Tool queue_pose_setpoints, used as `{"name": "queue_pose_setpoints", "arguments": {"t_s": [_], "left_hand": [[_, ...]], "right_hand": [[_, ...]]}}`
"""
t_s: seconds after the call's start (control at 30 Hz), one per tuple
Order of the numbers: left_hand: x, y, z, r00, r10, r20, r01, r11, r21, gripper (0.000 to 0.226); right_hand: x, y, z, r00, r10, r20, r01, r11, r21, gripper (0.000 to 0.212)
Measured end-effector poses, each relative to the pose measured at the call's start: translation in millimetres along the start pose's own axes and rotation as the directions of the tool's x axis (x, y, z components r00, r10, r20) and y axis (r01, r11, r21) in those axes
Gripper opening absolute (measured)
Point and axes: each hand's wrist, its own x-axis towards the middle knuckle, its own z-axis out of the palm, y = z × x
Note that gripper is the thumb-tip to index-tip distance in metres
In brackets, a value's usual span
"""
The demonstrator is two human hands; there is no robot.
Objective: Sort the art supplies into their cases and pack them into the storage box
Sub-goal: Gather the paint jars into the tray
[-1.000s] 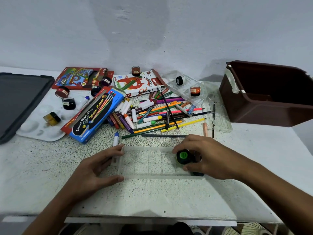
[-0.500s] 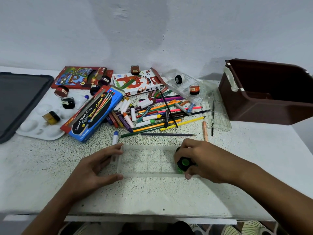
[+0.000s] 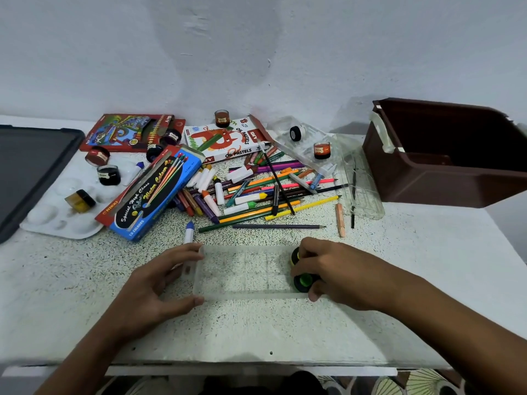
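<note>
A clear plastic tray (image 3: 245, 273) with square cells lies on the speckled table in front of me. My left hand (image 3: 159, 283) grips its left end between thumb and fingers. My right hand (image 3: 339, 275) covers the tray's right end, fingers closed on a green-lidded paint pot (image 3: 303, 281) sitting in a near corner cell. A yellow-lidded pot (image 3: 295, 256) stands in the cell just behind it, partly hidden by my fingers. The brown storage box (image 3: 445, 178) stands open at the far right.
Loose pencils, crayons and markers (image 3: 256, 195) are heaped beyond the tray. A blue watercolour box (image 3: 154, 195), an oil pastels box (image 3: 228, 141) and a red box (image 3: 131, 132) lie behind. More paint pots sit on a white palette (image 3: 57, 218). A clear lid (image 3: 362, 189) lies near the brown box.
My right hand has pushed the green-lidded pot down into the tray's near right cell. The yellow-lidded pot now shows behind it. My left hand keeps its grip on the tray.
</note>
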Motion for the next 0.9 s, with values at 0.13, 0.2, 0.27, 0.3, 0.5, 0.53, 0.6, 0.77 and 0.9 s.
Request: {"name": "queue_pose_setpoints", "arguments": {"t_s": [0.13, 0.2, 0.27, 0.3, 0.5, 0.53, 0.6, 0.77, 0.9], "left_hand": [[1.2, 0.3, 0.3, 1.0, 0.002, -0.005, -0.002, 1.0, 0.016, 0.06], [1.7, 0.7, 0.8, 1.0, -0.001, -0.013, 0.001, 1.0, 0.018, 0.06], [1.7, 0.5, 1.7, 1.0, 0.002, -0.022, -0.002, 1.0, 0.016, 0.06], [1.7, 0.5, 2.0, 1.0, 0.002, -0.025, -0.002, 1.0, 0.016, 0.06], [2.6, 1.4, 2.3, 1.0, -0.003, -0.025, 0.003, 1.0, 0.025, 0.061], [3.2, 1.4, 2.5, 1.0, -0.002, -0.024, 0.003, 1.0, 0.027, 0.061], [4.7, 1.2, 2.8, 1.0, 0.002, -0.025, -0.001, 0.999, 0.032, 0.061], [11.2, 0.9, 4.4, 1.0, 0.008, -0.023, -0.008, 1.0, 0.018, 0.06], [18.9, -0.2, 3.8, 0.999, 0.035, -0.02, -0.033, 0.996, 0.081, 0.061]], "right_hand": [[1.2, 6.6, 3.9, 0.997, -0.033, -0.063, 0.035, 0.999, 0.037, 0.032], [0.9, 9.9, 4.9, 0.996, -0.012, -0.084, 0.018, 0.997, 0.078, 0.033], [0.0, 11.7, 5.5, 0.996, 0.005, -0.09, 0.007, 0.992, 0.126, 0.035], [-0.5, 11.9, 5.6, 0.995, 0.012, -0.097, 0.003, 0.989, 0.149, 0.035], [-2.7, 13.7, 9.8, 0.99, 0.018, -0.137, 0.002, 0.989, 0.145, 0.036], [-2.1, 13.1, 10.3, 0.992, 0.02, -0.127, -0.005, 0.993, 0.118, 0.036], [0.0, 12.2, 8.3, 0.995, 0.01, -0.101, -0.004, 0.999, 0.052, 0.037], [5.7, 26.5, -15.4, 0.999, 0.044, -0.025, -0.039, 0.983, 0.181, 0.038], [28.6, 60.2, -30.2, 0.956, 0.209, -0.205, -0.15, 0.951, 0.269, 0.025]]}}
